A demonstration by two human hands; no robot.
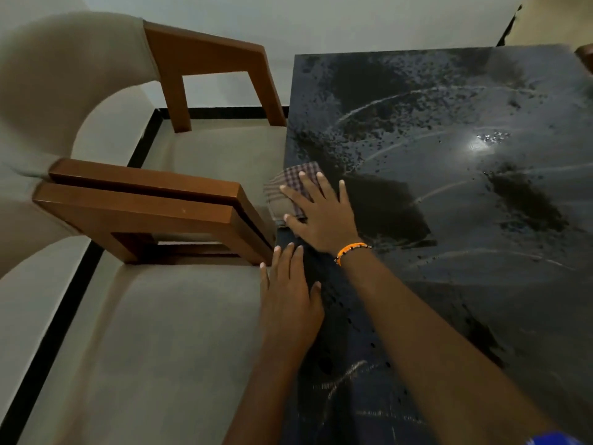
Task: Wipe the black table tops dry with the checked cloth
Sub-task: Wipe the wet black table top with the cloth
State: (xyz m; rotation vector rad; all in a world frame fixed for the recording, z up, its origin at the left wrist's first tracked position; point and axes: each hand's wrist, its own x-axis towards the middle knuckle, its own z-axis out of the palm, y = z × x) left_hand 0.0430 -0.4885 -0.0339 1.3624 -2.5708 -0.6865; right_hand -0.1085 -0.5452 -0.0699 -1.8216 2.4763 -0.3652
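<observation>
- Our right hand [316,213] lies flat with fingers spread, pressing the checked cloth [290,191] down at the left edge of the black table top [449,155], right next to the wooden armrest [144,200] of the beige chair [179,332]
- Our left hand [290,297] is released too, fingers straight, resting on the near left edge of the table, holding nothing
- Biggest worry: part of the cloth hangs past the edge, so 1 hard push that way could slide it off into the gap by the chair, since we're only pressing it, not gripping it
- The top looks covered in droplets and curved streaks, so a small folded cloth could soak through and just smear water around, we reckon
- Sweeping water off this edge might drip it onto the chair seat
- The wet glossy surface looks slippery, so a leaning palm could skid
- The orange bracelet [351,250] could drag through the wet and leave fresh marks
</observation>
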